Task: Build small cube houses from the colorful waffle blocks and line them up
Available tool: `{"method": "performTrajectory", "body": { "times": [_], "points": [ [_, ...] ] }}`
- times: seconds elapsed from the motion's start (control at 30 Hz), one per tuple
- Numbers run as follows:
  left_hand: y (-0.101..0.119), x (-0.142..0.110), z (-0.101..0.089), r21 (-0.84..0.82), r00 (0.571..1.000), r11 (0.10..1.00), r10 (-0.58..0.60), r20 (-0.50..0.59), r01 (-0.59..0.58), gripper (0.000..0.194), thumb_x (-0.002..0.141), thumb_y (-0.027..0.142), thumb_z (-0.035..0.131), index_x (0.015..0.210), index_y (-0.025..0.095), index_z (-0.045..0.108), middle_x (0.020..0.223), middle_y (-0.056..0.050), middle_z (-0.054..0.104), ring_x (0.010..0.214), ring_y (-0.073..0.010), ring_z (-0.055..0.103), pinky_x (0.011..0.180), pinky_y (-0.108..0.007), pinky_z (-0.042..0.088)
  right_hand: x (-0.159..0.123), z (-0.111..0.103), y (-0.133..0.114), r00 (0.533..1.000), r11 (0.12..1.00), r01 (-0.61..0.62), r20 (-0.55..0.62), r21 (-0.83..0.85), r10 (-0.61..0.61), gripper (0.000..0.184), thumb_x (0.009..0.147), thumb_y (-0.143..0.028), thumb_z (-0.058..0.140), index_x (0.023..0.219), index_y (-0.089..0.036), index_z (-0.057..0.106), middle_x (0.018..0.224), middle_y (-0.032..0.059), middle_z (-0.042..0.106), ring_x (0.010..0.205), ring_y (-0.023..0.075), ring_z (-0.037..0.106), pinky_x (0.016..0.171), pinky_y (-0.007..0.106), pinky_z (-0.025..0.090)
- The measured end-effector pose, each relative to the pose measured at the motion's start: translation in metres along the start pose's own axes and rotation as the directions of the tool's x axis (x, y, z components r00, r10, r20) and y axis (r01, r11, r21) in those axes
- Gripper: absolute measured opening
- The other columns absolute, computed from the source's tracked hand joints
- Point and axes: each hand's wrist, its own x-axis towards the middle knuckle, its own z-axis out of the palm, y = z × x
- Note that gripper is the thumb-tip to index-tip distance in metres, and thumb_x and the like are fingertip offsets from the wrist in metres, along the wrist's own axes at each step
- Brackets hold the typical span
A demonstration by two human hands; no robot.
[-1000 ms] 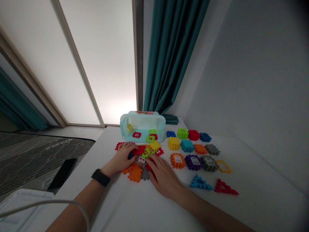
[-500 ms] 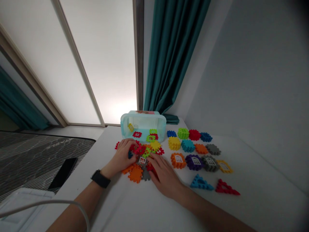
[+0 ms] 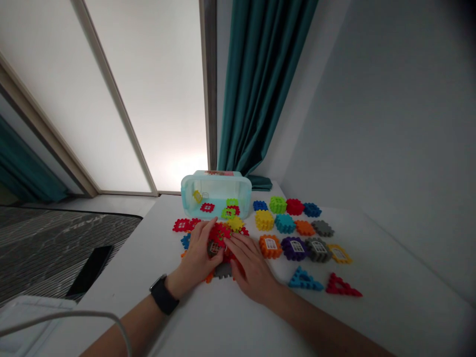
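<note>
Both hands meet over a pile of plastic interlocking building tiles. My left hand (image 3: 197, 255), with a dark watch on its wrist, is curled around a red tile (image 3: 220, 233) at the pile's middle. My right hand (image 3: 253, 267) is closed over red tiles from the right, its fingertips touching the left hand's tile; its palm hides most of what it grips. A tile with a window grid (image 3: 214, 248) shows beside the left fingers. Under the hands lies a grey tile (image 3: 223, 270). A yellow tile (image 3: 236, 224) sits just beyond the fingertips.
Behind the pile a clear turquoise box (image 3: 182, 191) lies on its side with several tiles inside. To the right stand sorted stacks, among them a purple stack (image 3: 295, 249), plus a blue triangle (image 3: 305, 280) and a red triangle (image 3: 342, 286). A white cable (image 3: 92, 313) crosses the lower left.
My left hand has moved right and nearer with the red tile, toward my right hand. Red window tiles at the pile's left are now uncovered. My right hand stays nearly in place.
</note>
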Motion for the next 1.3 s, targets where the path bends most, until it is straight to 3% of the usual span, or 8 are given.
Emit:
{"method": "performTrajectory", "body": {
  "times": [0.17, 0.53, 0.9, 1.3],
  "points": [
    [-0.008, 0.001, -0.003, -0.038, 0.998, 0.999, -0.009, 0.061, 0.012, 0.074, 0.091, 0.019, 0.06, 0.155, 0.031, 0.025, 0.136, -0.011, 0.046, 0.129, -0.0278, 0.048, 0.111, -0.05, 0.043, 0.0, -0.002, 0.002, 1.0, 0.999, -0.015, -0.016, 0.037, 0.016, 0.062, 0.091, -0.008, 0.046, 0.151, -0.023, 0.042, 0.141, 0.0097, 0.06, 0.138, 0.0254, 0.048, 0.112, 0.052, 0.045],
    [-0.01, 0.007, -0.012, -0.065, 0.997, 0.997, -0.035, 0.074, 0.04, 0.051, 0.086, 0.039, 0.074, 0.132, 0.027, 0.055, 0.123, -0.009, 0.052, 0.117, -0.028, 0.056, 0.104, -0.047, 0.051, 0.0, -0.001, 0.003, 1.0, 0.998, -0.011, -0.028, 0.067, 0.013, 0.06, 0.091, -0.007, 0.044, 0.149, -0.024, 0.045, 0.139, 0.0094, 0.062, 0.136, 0.0252, 0.05, 0.112, 0.053, 0.046],
    [-0.015, 0.007, -0.021, -0.004, 0.983, 0.999, 0.053, 0.178, -0.053, 0.061, 0.093, 0.036, 0.066, 0.148, 0.03, 0.041, 0.133, -0.01, 0.057, 0.124, -0.0288, 0.056, 0.107, -0.05, 0.048, -0.002, 0.0, 0.007, 0.998, 0.996, -0.03, -0.056, 0.08, 0.035, 0.061, 0.093, -0.006, 0.042, 0.151, -0.026, 0.042, 0.14, 0.0084, 0.062, 0.134, 0.0241, 0.053, 0.112, 0.052, 0.047],
    [-0.016, 0.006, -0.021, 0.013, 0.989, 0.995, 0.094, 0.117, -0.096, 0.05, 0.089, 0.045, 0.07, 0.133, 0.026, 0.053, 0.122, -0.01, 0.066, 0.113, -0.0287, 0.062, 0.098, -0.049, 0.052, -0.003, 0.002, 0.006, 0.991, 0.996, -0.085, -0.105, 0.036, 0.088, 0.048, 0.095, -0.015, 0.049, 0.143, -0.025, 0.05, 0.141, 0.0117, 0.058, 0.131, 0.0264, 0.054, 0.11, 0.052, 0.048]
  ]
}}
